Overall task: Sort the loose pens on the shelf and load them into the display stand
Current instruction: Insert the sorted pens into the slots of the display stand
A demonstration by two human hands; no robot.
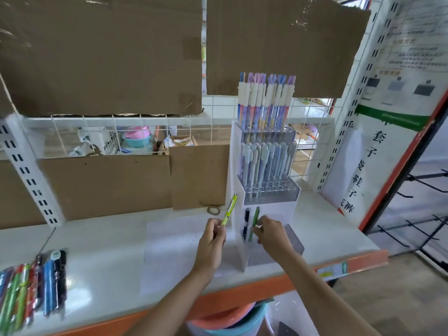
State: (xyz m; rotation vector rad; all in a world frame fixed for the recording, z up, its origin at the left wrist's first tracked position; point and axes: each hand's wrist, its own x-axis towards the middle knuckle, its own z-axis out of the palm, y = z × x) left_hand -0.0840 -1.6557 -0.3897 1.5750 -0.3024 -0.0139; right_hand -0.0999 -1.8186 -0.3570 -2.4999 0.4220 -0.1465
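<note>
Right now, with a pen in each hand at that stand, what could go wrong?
The right hand is working a dark green pen into the display stand's lowest tier beside a dark blue pen; it might jostle that neighbour or miss its slot.

The left hand pinches a lime green pen only near its lower end, so it could slip.

The loose pens lie near the shelf's front edge and could roll off.
</note>
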